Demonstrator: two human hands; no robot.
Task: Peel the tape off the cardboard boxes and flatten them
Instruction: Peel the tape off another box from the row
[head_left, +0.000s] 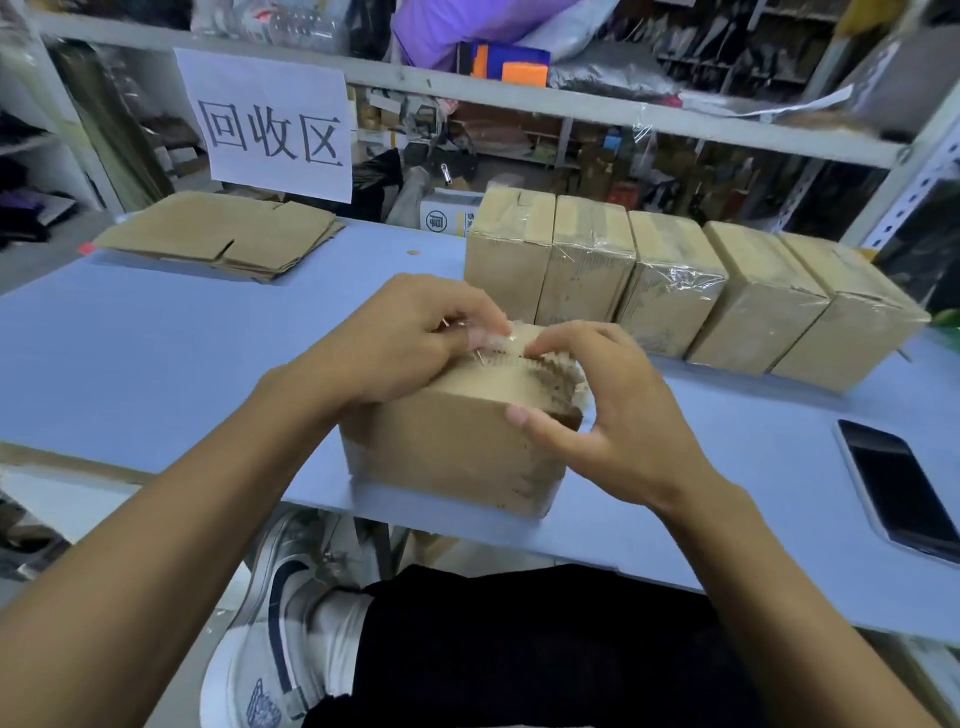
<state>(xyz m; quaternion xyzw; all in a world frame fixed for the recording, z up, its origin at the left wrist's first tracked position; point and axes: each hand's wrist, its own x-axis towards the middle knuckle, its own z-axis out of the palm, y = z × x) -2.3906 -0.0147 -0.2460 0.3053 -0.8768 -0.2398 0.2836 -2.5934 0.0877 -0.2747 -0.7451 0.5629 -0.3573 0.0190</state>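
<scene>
A taped cardboard box (447, 452) stands near the front edge of the blue table (156, 353). My left hand (400, 338) rests on the box's top and pinches a strip of clear tape (498, 338) at the far top edge. My right hand (602, 405) holds the box's right end, its thumb on the near side and its fingertips on the top by the tape. Behind stands a row of several taped boxes (675, 291). A pile of flattened boxes (223, 234) lies at the back left.
A black phone (898, 488) lies on the table at the right, near the edge. A white paper sign (270, 124) hangs from the cluttered shelf (467, 88) behind the table. My knee and a shoe (280, 613) show below the table edge.
</scene>
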